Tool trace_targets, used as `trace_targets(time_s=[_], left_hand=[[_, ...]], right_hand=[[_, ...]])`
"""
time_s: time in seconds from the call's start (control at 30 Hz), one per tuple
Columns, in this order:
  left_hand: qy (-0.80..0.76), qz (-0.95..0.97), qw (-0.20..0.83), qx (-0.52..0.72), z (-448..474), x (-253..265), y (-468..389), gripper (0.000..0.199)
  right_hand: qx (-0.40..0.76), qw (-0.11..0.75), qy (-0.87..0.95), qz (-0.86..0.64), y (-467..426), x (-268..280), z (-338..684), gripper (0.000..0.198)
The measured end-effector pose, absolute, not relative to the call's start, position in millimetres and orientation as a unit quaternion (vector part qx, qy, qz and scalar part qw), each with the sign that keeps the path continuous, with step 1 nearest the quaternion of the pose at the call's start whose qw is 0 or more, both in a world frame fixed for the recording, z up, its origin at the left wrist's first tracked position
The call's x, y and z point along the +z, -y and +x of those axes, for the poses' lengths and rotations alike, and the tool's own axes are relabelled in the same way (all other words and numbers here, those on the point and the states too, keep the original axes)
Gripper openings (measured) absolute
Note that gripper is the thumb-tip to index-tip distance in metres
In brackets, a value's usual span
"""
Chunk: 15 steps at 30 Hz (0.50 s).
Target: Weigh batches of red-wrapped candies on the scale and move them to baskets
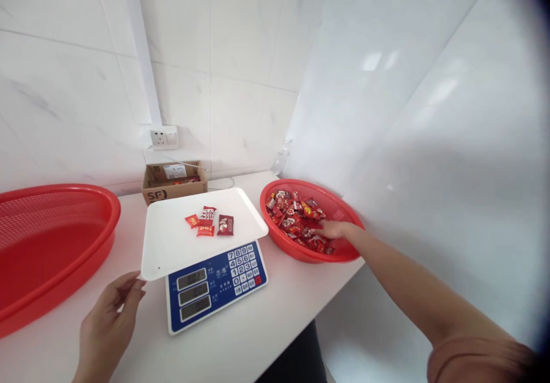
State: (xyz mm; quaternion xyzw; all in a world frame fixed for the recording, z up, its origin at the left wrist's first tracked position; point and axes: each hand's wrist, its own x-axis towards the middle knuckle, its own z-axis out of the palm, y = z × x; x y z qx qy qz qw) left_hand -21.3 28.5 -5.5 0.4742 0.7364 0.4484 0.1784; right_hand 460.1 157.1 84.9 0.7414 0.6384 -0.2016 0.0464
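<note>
Right hand [332,229] is down inside the right-hand red basket [292,249], fingers dipped into the wrapped sweets [287,221]; the tips are buried, so I can't tell whether they've closed on any. Tight quarters here: the pale wall [412,171] rises right behind the basket, the table edge [301,321] runs just in front, and my forearm crosses the near rim. Left hand [109,314], loosely curled, has its fingertips at the near-left corner of the white tray [165,237]; pinching or merely touching, I can't say. Four packets [226,225] lie mid-tray, well in from every edge. The tray overhangs the blue scale [221,285], with a strip of table leading across to the left-hand basket [109,222].
</note>
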Motion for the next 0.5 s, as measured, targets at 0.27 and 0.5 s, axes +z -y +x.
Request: trace_targets(time_s=[0.27,0.5], left_hand=[[-0.737,0.48,0.166,0.447,-18.8,-1.8,-28.5,0.037],[-0.721,0.492,0.182,0.453,-15.8,3.7,-25.6,0.035]], right_hand=[[-0.299,0.168,-0.645,0.682,-139.5,75.2,427.7,0.106],[-0.228,0.154,-0.656,0.703,-145.0,57.0,433.6,0.104]])
